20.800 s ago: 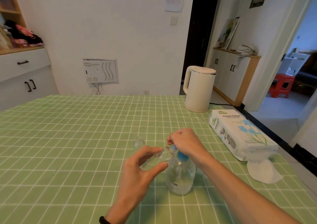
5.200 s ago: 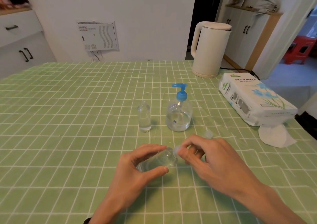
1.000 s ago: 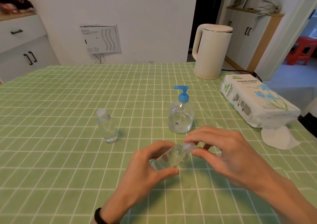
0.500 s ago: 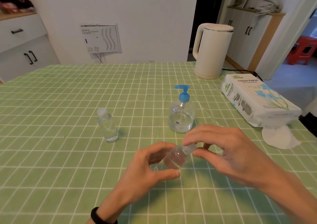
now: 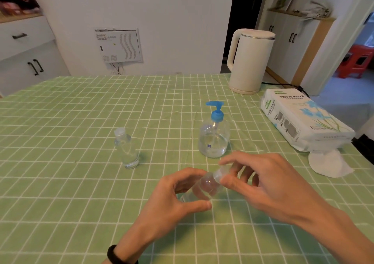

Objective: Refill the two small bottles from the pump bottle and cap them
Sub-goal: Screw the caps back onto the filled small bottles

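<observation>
I take the green checked tablecloth point(image 5: 81, 122) first, since it carries everything; the white kettle point(image 5: 251, 61) at the far right and the tissue pack point(image 5: 303, 120) in front of it sit well apart from the work; the pump bottle point(image 5: 214, 140) stands upright mid-table, just beyond the hands, part full of clear liquid. The left hand point(image 5: 172, 205) curls thumb and fingers round the body of the second small bottle point(image 5: 202, 189), which is held tilted above the near cloth, neck up and to the right; the right hand point(image 5: 263, 183) pinches the clear cap point(image 5: 221, 172) at that neck between thumb and forefinger. The first small bottle point(image 5: 126, 149) stands capped and upright, well to the left.

I judge this to be the last capping step; I cannot tell whether the cap is fully seated. My worries: the bottle is tilted with liquid inside, so a crooked or loose cap would leak onto the cloth; a hard squeeze from the left hand could push liquid out; the slick cap could slip from the pinch and roll away.
</observation>
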{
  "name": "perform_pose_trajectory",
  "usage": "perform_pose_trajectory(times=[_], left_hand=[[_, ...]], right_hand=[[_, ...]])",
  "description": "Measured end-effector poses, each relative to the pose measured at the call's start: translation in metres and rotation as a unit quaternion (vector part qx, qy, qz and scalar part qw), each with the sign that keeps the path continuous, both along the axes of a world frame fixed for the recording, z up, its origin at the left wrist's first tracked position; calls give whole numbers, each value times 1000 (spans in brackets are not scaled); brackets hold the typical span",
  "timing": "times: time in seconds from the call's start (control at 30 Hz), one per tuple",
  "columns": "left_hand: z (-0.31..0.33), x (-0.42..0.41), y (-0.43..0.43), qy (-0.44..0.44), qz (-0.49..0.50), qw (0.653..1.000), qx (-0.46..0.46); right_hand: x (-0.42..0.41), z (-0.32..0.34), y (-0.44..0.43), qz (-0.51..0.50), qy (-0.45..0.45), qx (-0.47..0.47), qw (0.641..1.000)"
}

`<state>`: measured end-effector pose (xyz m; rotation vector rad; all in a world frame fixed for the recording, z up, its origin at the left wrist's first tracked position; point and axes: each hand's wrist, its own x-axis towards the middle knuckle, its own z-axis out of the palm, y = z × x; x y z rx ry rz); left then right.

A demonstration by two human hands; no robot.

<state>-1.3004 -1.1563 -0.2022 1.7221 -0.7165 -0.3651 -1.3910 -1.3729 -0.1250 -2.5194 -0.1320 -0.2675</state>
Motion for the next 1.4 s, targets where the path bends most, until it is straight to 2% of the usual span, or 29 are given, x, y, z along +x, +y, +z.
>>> perform_pose_trajectory(times=[0.17,0.7,0.83,1.23,1.4], left_hand=[[-2,2,0,-8,-3,1000,1],[-5,3,-1,2,-8,1000,13],[-7,4,-1,-3,-3,1000,9],[-15,2,-3,-23,18,1000,2],[-20,6,-4,-55,49,997,-5]], right_hand=[[-2,-3,5,-37,17,17,999],[0,-10,1,-8,34,11,999],[0,-13,1,6,37,-39,999],[10,-33,6,-49,4,-96,994],[9,-41,11,-35,-9,4,999]])
